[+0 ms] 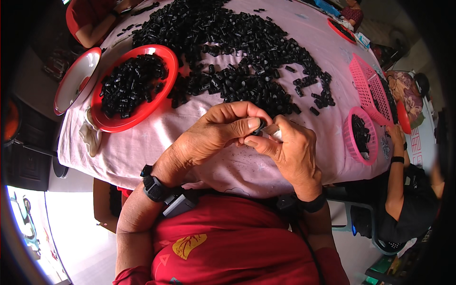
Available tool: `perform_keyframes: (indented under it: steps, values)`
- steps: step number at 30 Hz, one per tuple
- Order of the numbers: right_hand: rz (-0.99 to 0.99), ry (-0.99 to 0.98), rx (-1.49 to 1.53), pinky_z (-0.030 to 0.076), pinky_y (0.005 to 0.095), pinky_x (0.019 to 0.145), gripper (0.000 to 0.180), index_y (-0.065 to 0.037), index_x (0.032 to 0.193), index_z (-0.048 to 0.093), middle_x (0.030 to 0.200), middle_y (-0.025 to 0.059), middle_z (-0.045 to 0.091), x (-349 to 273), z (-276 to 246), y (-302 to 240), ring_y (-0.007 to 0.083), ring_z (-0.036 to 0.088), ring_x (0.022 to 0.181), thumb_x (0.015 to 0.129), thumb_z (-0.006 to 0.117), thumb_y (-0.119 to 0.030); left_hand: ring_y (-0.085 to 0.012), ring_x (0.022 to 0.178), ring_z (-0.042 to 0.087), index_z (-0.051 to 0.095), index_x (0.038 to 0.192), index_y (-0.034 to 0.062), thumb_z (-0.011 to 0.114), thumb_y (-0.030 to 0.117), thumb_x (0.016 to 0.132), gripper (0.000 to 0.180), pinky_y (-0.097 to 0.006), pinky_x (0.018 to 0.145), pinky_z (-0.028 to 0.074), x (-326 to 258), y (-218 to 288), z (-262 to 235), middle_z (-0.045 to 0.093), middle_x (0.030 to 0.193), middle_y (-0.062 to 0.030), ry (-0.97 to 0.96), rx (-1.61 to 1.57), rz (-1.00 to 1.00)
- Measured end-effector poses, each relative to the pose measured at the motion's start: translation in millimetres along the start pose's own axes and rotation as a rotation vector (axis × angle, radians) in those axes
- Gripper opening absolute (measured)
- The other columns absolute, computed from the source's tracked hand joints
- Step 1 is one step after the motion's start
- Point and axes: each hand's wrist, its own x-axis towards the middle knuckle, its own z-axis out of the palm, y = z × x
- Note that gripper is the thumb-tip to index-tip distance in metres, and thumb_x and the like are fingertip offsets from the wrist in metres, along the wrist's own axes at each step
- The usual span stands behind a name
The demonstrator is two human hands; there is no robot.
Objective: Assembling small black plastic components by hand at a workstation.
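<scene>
- Head view: the person's left hand, at the centre of the frame, grasps a small black cylindrical plastic piece between thumb and fingers, above the near part of a pale pink cloth table cover.
- The right hand, just right of centre, pinches a small whitish object close to the black piece; the fingers hide so much that I cannot tell what it is or whether the two touch.
- With both hands together at this one piece, its handling looks unfinished.
- A broad, loose heap of black plastic pieces spreads from the top centre towards the middle of the frame; judging by its extent, much is left.
- Left of the heap, a round red plastic plate bears a smaller pile of black pieces. This could be the portion already done, but nothing visible settles it.
- At the right of the frame, a round pink plastic basket holds more dark pieces, beside a rectangular pink perforated plastic basket; a co-worker's hand is near both. How far along that share is remains unclear.
</scene>
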Motion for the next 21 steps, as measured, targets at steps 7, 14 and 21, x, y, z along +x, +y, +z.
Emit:
perform_keyframes:
  steps: [7, 14, 21]
  values:
    - [-0.063, 0.001, -0.024, 0.048, 0.0358, 0.05, 0.046, -0.004, 0.074, 0.056, 0.061, 0.0105, 0.062, -0.5, 3.9, -0.3, 0.0273, 0.064, 0.055, 0.079, 0.073, -0.046, -0.0021, 0.075, 0.051, 0.063, 0.112, 0.0049, 0.058, 0.02, 0.096, 0.023, -0.018, 0.066, 0.042, -2.4, 4.6, 1.8, 0.062, 0.09, 0.003, 0.026, 0.005, 0.004]
    - [-0.054, 0.148, 0.171, 0.049, 0.0316, 0.048, 0.032, -0.006, 0.08, 0.058, 0.066, 0.0077, 0.062, 0.3, 1.9, -4.2, 0.0217, 0.063, 0.055, 0.076, 0.08, -0.029, -0.0089, 0.091, 0.059, 0.06, 0.113, 0.0032, 0.059, 0.019, 0.095, 0.025, -0.024, 0.08, 0.049, -2.4, 4.5, -0.5, 0.063, 0.099, -0.0026, 0.067, -0.089, -0.016]
    - [-0.107, 0.197, 0.18, 0.051, 0.0306, 0.052, 0.024, -0.006, 0.092, 0.062, 0.077, 0.0075, 0.067, 0.3, 3.8, -3.4, 0.0215, 0.068, 0.063, 0.077, 0.078, -0.015, -0.0095, 0.083, 0.06, 0.06, 0.114, 0.0031, 0.058, 0.022, 0.095, 0.027, -0.024, 0.076, 0.049, -2.3, 4.8, 0.9, 0.065, 0.095, -0.0034, 0.14, -0.088, -0.021]
